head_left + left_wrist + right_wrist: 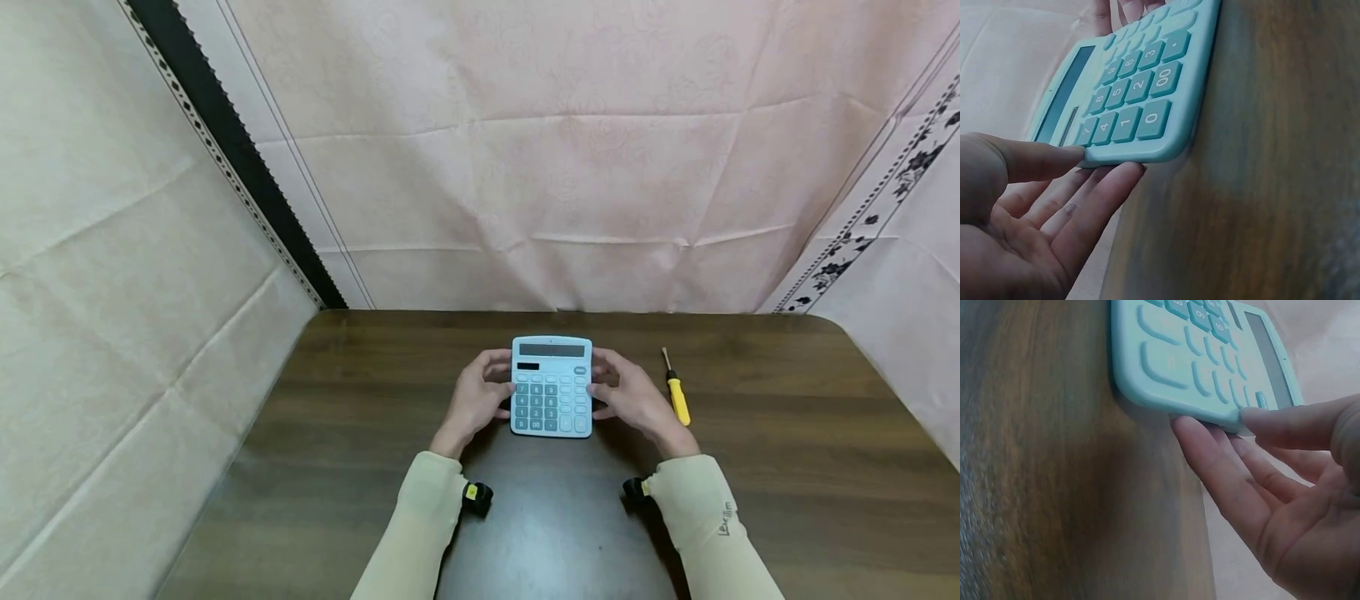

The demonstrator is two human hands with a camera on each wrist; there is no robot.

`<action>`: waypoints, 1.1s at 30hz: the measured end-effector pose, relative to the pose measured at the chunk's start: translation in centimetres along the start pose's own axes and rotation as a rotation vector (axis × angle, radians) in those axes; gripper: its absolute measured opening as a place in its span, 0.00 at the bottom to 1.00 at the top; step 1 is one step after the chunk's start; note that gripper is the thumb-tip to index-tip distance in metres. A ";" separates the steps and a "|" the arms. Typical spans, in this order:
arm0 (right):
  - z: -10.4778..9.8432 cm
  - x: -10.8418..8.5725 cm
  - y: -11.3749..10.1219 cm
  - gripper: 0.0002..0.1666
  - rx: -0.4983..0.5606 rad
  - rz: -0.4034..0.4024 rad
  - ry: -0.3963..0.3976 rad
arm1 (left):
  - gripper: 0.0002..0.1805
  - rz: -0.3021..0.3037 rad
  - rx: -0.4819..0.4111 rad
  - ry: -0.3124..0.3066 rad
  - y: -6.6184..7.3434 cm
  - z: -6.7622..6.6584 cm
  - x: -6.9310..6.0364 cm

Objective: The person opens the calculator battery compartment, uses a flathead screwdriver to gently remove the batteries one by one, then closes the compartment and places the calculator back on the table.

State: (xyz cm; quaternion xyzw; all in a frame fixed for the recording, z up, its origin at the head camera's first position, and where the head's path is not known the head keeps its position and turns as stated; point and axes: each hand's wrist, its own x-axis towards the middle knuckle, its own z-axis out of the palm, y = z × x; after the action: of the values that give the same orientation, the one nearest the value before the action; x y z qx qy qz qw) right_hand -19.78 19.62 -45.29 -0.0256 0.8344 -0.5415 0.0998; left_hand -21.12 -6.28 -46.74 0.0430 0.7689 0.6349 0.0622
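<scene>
A light blue calculator (551, 387) with darker number keys is held between two hands, its display at the far end. My left hand (477, 396) grips its left edge; in the left wrist view the thumb of the left hand (1041, 206) lies on the edge by the 7 key, fingers beneath. On the opposite edge my right hand (637, 398) holds it the same way. The right wrist view shows the thumb of the right hand (1291, 481) at the rim of the calculator (1191, 356) and fingertips under it.
A screwdriver with a yellow handle (678, 402) lies on the brown wooden table (810, 433), just right of the right hand. Pale cloth (570, 183) hangs behind the table's far edge, with more cloth at both sides.
</scene>
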 end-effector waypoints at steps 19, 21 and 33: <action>-0.2 -0.1 -0.1 0.31 -0.014 -0.107 0.078 | 0.18 0.042 -0.047 0.096 -0.1 0.1 0.0; -0.2 -0.1 -0.1 0.30 -0.011 -0.125 0.085 | 0.16 0.032 -0.051 0.105 0.0 0.0 -0.1; -0.4 -0.3 0.0 0.29 0.018 -0.194 0.093 | 0.24 -0.051 -0.153 0.090 0.3 -0.5 -0.3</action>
State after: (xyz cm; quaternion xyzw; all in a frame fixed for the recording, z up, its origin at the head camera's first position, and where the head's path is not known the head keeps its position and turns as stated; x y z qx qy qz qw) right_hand -19.61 20.03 -45.10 -0.0802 0.8268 -0.5568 0.0081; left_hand -20.92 -6.75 -46.31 -0.0101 0.7209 0.6914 0.0468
